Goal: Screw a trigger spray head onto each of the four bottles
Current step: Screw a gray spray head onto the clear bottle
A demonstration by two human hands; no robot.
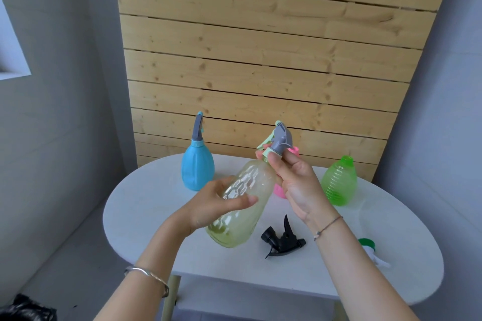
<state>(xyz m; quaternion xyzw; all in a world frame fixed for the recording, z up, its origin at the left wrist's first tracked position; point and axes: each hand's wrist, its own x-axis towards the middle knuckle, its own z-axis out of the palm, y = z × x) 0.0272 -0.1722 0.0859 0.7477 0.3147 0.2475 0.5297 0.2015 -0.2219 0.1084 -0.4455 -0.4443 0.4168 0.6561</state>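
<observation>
I hold a pale yellow-green clear bottle (242,206) tilted above the white table (146,206). My left hand (216,203) grips its body. My right hand (289,180) pinches the collar of the grey and mint spray head (280,138) sitting on the bottle's neck. A blue bottle (197,167) with a grey spray head (198,128) on it stands at the back left. A green ribbed bottle (339,182) with an open neck stands at the right. A pink bottle (279,190) shows partly behind my right hand.
A black spray head (283,238) lies loose on the table in front. A white spray head with a green collar (371,250) lies near the right edge. A wooden slat wall stands behind the table. A dark bag (26,307) sits on the floor at lower left.
</observation>
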